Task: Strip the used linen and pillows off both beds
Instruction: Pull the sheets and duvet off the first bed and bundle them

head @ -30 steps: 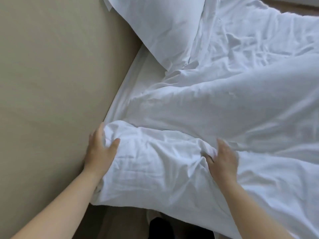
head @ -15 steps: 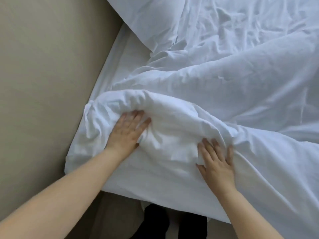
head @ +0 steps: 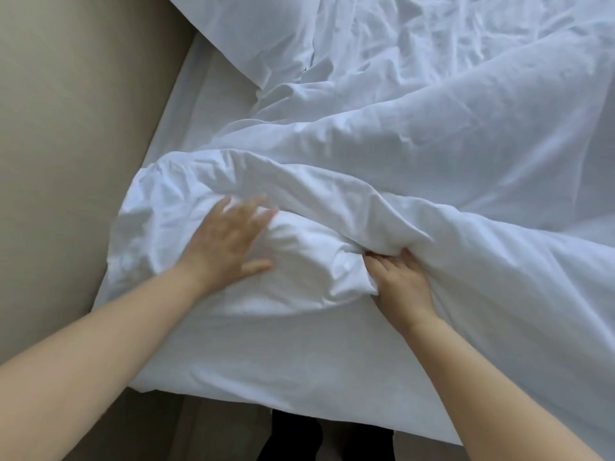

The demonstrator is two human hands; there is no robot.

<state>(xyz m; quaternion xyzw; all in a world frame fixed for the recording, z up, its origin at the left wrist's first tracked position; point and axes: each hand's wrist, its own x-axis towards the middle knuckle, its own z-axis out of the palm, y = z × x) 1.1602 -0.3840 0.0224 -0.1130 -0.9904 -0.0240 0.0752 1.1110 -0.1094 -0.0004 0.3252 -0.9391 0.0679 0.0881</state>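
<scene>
A white duvet (head: 416, 154) covers the bed, its near end folded over into a thick roll (head: 299, 194) at the foot. My left hand (head: 226, 241) lies flat and blurred on the bunched fabric with fingers spread. My right hand (head: 399, 281) is tucked under the fold, its fingers curled into the duvet cloth. A white pillow (head: 253, 31) lies at the head of the bed, top left. A strip of bare white bottom sheet (head: 199, 104) shows along the wall side.
A beige wall (head: 73, 134) runs along the bed's left side, close against it. Brown floor (head: 206, 434) and my dark legs (head: 326, 440) show below the foot of the bed. The duvet hangs over the foot edge.
Both hands moved inward along the duvet's end. The left hand left the wall-side corner and now lies flat on the roll; the right hand has dug under the fold and gripped it.
</scene>
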